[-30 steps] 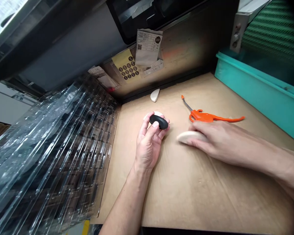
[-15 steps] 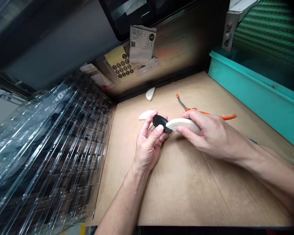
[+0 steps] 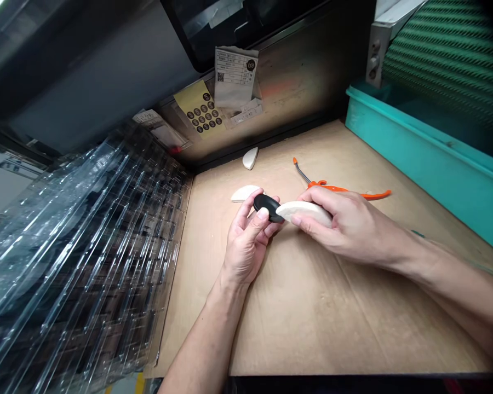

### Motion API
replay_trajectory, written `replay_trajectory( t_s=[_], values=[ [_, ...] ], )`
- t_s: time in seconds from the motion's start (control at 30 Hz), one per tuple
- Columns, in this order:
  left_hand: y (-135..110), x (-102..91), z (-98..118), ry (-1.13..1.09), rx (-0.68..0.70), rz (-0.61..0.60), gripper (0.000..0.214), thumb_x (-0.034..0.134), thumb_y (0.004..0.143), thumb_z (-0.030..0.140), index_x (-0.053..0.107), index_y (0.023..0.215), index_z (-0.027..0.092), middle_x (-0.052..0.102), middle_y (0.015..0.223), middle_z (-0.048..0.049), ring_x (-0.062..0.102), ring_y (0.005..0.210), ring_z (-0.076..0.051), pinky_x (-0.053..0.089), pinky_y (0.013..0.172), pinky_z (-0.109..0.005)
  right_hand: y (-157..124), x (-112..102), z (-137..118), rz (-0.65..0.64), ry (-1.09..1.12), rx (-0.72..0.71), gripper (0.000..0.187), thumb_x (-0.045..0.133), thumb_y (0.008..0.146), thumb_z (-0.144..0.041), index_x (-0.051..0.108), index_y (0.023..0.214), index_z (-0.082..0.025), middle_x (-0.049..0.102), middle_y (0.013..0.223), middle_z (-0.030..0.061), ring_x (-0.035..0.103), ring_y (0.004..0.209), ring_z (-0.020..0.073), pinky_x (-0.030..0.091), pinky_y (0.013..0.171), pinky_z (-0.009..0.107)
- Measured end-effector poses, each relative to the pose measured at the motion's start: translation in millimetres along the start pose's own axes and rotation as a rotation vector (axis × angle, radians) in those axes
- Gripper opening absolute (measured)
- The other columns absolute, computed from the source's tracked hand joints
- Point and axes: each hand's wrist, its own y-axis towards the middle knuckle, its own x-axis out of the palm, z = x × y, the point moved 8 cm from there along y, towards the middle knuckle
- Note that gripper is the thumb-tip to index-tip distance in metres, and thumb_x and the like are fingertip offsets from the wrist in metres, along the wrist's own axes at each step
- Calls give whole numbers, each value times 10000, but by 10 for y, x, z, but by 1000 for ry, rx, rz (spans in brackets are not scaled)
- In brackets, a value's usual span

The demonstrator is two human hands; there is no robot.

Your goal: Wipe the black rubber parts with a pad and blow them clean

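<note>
My left hand (image 3: 246,243) pinches a small black oval part (image 3: 266,206) between thumb and fingers, just above the cardboard-covered bench (image 3: 320,306). My right hand (image 3: 345,224) grips a cream-white curved shell (image 3: 302,210) and holds its tip against the black part. Another white shell (image 3: 243,192) lies on the cardboard just behind my left fingers. A third white shell (image 3: 250,157) rests near the back wall.
An orange-handled tool (image 3: 340,189) with a thin metal nozzle lies behind my right hand. A tall stack of clear plastic trays (image 3: 78,257) fills the left side. A teal bin (image 3: 427,158) lines the right edge. Paper labels (image 3: 232,76) hang on the back wall.
My right hand lifted the white shell off the cardboard and carried it left until it met the black part in my left hand. The left hand stayed almost still.
</note>
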Motion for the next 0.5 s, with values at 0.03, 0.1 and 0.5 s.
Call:
replay_trajectory(
  t_s=[0.03,0.1,0.5],
  values=[
    [2,-3,-1,-4,2,-1,474,783,856,246,628,1303,219,730,1210,-93,708,1106,-193,547,940,-292,1,10,0,-15,39,-3,257,479,987,-477,554,909,-244,636,804,30,588,682,223,384,610,331],
    [6,-8,-10,-9,1,-7,475,768,868,227,615,1317,208,735,1206,-103,711,1103,-190,555,928,-288,5,28,21,-30,31,2,249,487,981,-466,557,904,-240,638,800,29,590,688,219,380,608,324],
    [26,-3,7,-74,-6,-44,387,713,905,240,586,1270,213,719,1237,-94,721,1168,-259,490,1105,-413,-20,-118,175,211,-415,95,296,505,965,-398,675,1130,-220,735,932,43,701,796,283,383,629,348]
  ],
)
